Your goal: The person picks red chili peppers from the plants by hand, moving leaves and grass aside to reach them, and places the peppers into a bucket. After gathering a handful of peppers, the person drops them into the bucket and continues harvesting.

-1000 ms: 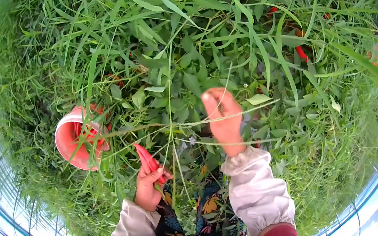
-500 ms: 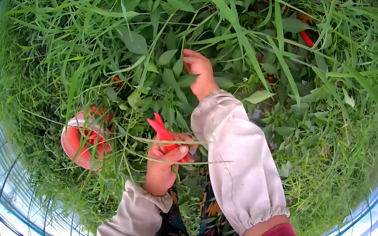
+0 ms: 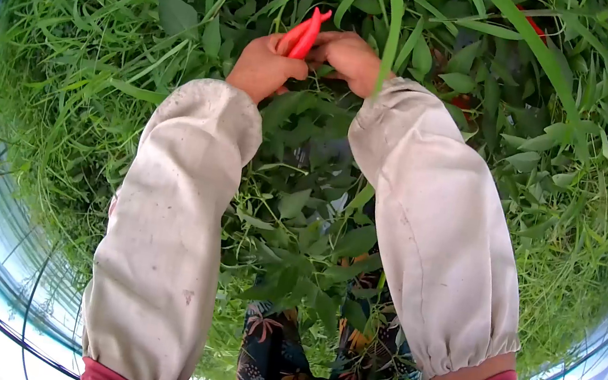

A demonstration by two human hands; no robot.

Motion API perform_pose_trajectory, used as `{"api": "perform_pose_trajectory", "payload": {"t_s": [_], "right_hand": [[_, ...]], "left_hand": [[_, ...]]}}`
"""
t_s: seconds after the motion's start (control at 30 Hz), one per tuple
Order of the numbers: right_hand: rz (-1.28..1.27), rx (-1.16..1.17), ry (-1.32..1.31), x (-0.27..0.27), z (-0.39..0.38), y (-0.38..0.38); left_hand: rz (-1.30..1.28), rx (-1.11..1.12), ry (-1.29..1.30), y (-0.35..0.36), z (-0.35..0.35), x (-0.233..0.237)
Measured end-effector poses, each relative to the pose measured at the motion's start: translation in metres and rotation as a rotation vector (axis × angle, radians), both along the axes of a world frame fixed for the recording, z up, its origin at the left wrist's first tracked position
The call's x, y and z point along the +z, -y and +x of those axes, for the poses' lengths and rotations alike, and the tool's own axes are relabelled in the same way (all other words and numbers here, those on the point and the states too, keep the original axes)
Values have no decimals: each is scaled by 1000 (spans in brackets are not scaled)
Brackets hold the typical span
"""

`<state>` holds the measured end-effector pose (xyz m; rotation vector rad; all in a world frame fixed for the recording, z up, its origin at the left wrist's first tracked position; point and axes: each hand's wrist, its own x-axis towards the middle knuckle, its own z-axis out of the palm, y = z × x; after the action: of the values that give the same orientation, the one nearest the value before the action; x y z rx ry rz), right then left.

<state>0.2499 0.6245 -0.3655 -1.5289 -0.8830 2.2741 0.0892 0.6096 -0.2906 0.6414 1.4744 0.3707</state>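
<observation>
1. Red chillies (image 3: 306,31): a small bunch at far centre, tips pointing up and away, well out in the foliage.
2. Left hand (image 3: 261,67): clenched round the lower ends of the red chillies, with only the tips showing above the fingers.
3. Right hand (image 3: 349,57): just right of the bunch, touching the left hand, fingers curled in at the base of the pods. I cannot tell whether it is gripping a stem or a pod, because leaves cover the fingertips.
4. Both arms are stretched far out. The left sleeve (image 3: 164,232) and right sleeve (image 3: 431,233) are white and run from the near edge up to the wrists.
5. A long grass blade (image 3: 392,30) arches over the right wrist. Broad chilli leaves (image 3: 298,228) fill the gap between the arms.
6. More red shows right of the hands: one pod (image 3: 534,25) at the far right, and a red patch (image 3: 462,102) in the leaves by the right sleeve.
7. Patterned cloth (image 3: 273,343) shows near centre under the leaves. Dense grass (image 3: 62,75) lies to the left.
8. Judgement, doing it well:
   - Keep the left grip firm but not crushing, so the held pods don't slip or bruise.
   - Pinch at the stalk with the right fingers, not the pod body.
   - Snap sideways rather than pulling straight, so the branch doesn't tear.
   - Push the grass blade aside to see the stalk before committing.
</observation>
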Motion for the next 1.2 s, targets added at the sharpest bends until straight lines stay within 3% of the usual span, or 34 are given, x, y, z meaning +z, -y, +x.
{"api": "perform_pose_trajectory", "payload": {"t_s": [0.07, 0.1, 0.13, 0.17, 0.2, 0.27, 0.3, 0.37, 0.4, 0.47, 0.53, 0.6, 0.67, 0.73, 0.8, 0.87, 0.93, 0.97, 1.0, 1.07, 1.13, 1.2], "right_hand": [[171, -129, 357, -37, 36, -2], [263, 29, 532, -47, 64, -8], [357, 190, 704, -54, 90, -12], [380, 25, 697, -59, 110, -6], [402, -142, 686, -61, 124, -3], [124, -162, 501, -22, 142, -10], [125, -154, 494, -30, 151, -10], [568, 683, 963, -34, 157, -16], [572, 678, 963, -36, 156, -9], [645, 450, 889, 23, 103, 21], [815, 501, 626, 26, 73, 50], [641, 649, 489, 53, 25, 81], [637, 754, 373, 47, -19, 119], [464, 601, 165, 51, -60, 139], [523, 668, 217, 55, -94, 152], [486, 652, 217, 38, -125, 163], [659, 557, 244, 11, -149, 168], [686, 780, 62, -1, -149, 163], [525, 568, -71, 41, -127, 138], [494, 464, -189, -7, -140, 160], [684, 375, 10, -19, -120, 165], [640, 445, -29, -30, -85, 154]], "left_hand": [[185, -768, -444, 7, -4, -21], [179, -765, -443, 13, -11, -30], [515, -932, -631, 19, -25, -40], [857, -1086, -816, 22, -42, -45], [977, -1110, -737, 12, -59, -39], [710, -1310, -832, -12, -76, -16], [702, -1306, -839, -17, -88, -10], [926, -1396, -661, -27, -107, -4], [929, -1398, -665, -29, -111, -1], [746, -1424, -639, -29, -120, 5], [777, -1466, -656, -36, -125, 1], [670, -1408, -649, -40, -124, 1], [702, -1368, -691, -45, -122, -1], [395, -1059, -536, -55, -117, -9], [419, -674, -476, -52, -95, -1], [402, -504, -473, -38, -62, 21], [147, -297, -245, -10, -29, 32], [62, -245, -127, 4, -22, 20], [-107, -270, -110, 11, -19, 10], [-48, -78, -268, 33, -35, -28], [147, 146, -351, 45, -77, -75], [194, 438, -251, 43, -85, -57]]}}
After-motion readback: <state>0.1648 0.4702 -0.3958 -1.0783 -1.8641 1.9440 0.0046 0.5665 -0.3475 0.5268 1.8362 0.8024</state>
